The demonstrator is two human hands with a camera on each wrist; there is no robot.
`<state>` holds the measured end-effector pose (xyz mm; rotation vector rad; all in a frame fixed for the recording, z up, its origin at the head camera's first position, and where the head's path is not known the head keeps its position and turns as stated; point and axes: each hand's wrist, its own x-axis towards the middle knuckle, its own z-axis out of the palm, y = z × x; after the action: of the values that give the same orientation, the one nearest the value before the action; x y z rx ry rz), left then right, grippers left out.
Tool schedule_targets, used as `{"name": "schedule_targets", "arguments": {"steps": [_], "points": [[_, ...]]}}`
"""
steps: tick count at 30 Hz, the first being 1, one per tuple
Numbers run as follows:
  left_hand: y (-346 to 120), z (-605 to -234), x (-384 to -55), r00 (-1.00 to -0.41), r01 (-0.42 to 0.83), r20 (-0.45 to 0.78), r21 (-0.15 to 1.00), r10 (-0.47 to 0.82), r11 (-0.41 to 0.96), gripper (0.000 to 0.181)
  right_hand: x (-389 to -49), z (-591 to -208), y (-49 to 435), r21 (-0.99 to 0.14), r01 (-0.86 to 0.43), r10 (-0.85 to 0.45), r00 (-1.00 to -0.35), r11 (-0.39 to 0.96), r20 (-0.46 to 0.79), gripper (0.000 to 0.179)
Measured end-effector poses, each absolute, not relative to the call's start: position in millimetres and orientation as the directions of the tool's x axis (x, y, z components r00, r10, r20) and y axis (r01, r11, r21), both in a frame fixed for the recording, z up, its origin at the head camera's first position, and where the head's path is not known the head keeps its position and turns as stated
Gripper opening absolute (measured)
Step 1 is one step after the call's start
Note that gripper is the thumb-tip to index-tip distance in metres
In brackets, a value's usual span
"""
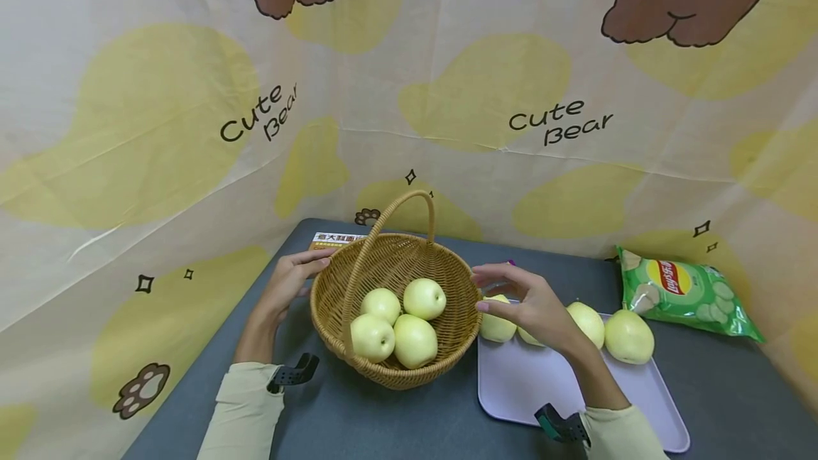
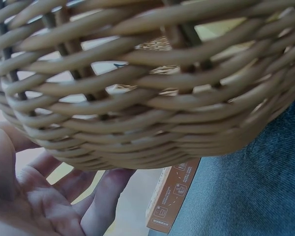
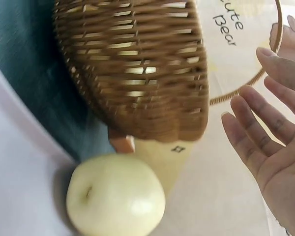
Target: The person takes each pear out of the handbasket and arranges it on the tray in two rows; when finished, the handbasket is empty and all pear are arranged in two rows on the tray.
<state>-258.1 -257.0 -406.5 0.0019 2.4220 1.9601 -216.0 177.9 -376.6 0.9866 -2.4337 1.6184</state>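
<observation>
A wicker basket (image 1: 396, 368) with a tall arched handle stands on the table and holds several pale green apples (image 1: 416, 341). At its left side is my left hand (image 1: 289, 282), the fingers stretched along the outside near the rim; in the left wrist view these fingers (image 2: 101, 206) lie against the weave. My right hand (image 1: 533, 304) hovers by the right rim, fingers spread and slightly bent, holding nothing. From the right wrist, a gap shows between that hand (image 3: 273, 142) and the basket wall (image 3: 137, 69). One apple (image 3: 115, 196) sits below it.
A lilac tray (image 1: 524, 382) lies right of the basket with several more apples (image 1: 629, 336), partly hidden by my right arm. Behind it is a green bag of chips (image 1: 686, 293). A printed box (image 1: 332, 238) is partly covered by the basket. Patterned cloth (image 1: 447, 105) hangs behind the table.
</observation>
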Motion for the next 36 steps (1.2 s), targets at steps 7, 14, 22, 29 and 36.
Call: {"name": "schedule_targets", "arguments": {"steps": [7,14,22,29,36], "points": [[-258,-407,-258,-1.0,-0.017,-0.02,0.978,0.014,0.206,0.047,-222,-362,155,-0.804,-0.54,-0.529,-0.771,0.248,0.354,0.045],[-258,-408,-257,-1.0,-0.01,-0.015,0.977,0.021,0.211,0.047,-230,-351,137,-0.798,-0.527,-0.558,-0.772,0.292,0.305,0.044],[-259,-408,-257,-1.0,-0.004,-0.008,0.979,0.023,0.202,0.046,-240,-337,119,-0.788,-0.537,-0.592,-0.753,0.302,0.287,0.043],[-259,-408,-257,-1.0,0.009,0.003,0.978,0.028,0.206,0.045,-247,-330,103,-0.801,-0.529,-0.61,-0.742,0.28,0.277,0.042],[-258,-408,-257,-1.0,0.007,0.001,0.979,0.027,0.203,0.044,-252,-326,90,-0.813,-0.519,-0.645,-0.721,0.264,0.252,0.042]]}}
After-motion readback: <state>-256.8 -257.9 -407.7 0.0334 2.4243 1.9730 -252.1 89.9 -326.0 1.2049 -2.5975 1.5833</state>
